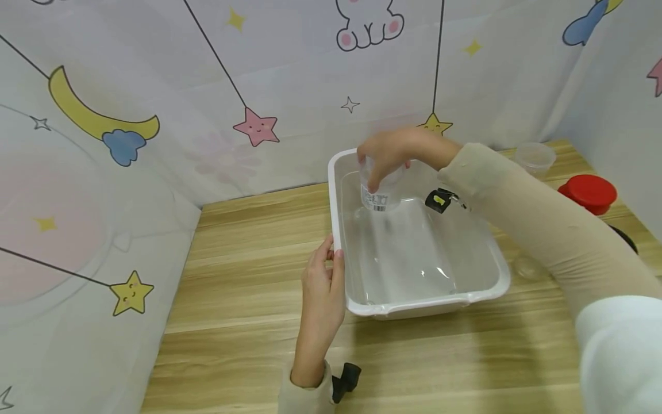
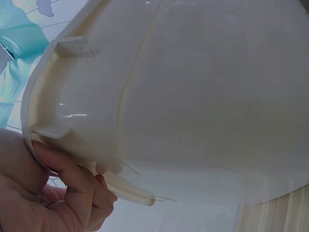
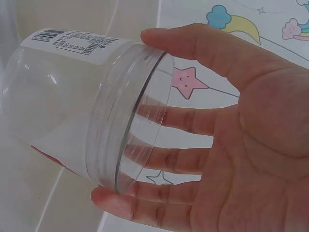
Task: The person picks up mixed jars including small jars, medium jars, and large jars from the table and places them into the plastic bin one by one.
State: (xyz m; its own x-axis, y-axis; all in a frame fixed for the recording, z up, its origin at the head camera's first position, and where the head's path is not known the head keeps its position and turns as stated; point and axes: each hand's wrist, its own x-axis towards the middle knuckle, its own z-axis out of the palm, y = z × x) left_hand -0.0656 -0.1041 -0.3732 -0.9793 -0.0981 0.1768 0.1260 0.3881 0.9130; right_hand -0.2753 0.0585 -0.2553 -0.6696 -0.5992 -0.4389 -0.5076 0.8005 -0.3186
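Note:
In the head view, a white plastic basin (image 1: 335, 201) stands on the wooden table. My left hand (image 1: 323, 287) holds its left rim, thumb at the edge. The left wrist view shows the fingers of the left hand (image 2: 63, 188) curled under the rim, against the outer side of the basin (image 2: 193, 96). Over the far part of the basin, my right hand (image 1: 390, 149) grips a clear plastic jar (image 1: 380, 200) from above. Seen from the right wrist, the jar (image 3: 53, 96) has a white barcode label and an uncovered mouth; thumb and fingers of the right hand (image 3: 260, 121) span its rim.
Right of the basin are a red-topped round container (image 1: 589, 192), a clear tub (image 1: 535, 156), a clear round piece (image 1: 530, 267) and a dark round edge (image 1: 624, 237) partly behind the right sleeve. A printed curtain (image 1: 300, 69) hangs behind the table (image 1: 248, 259).

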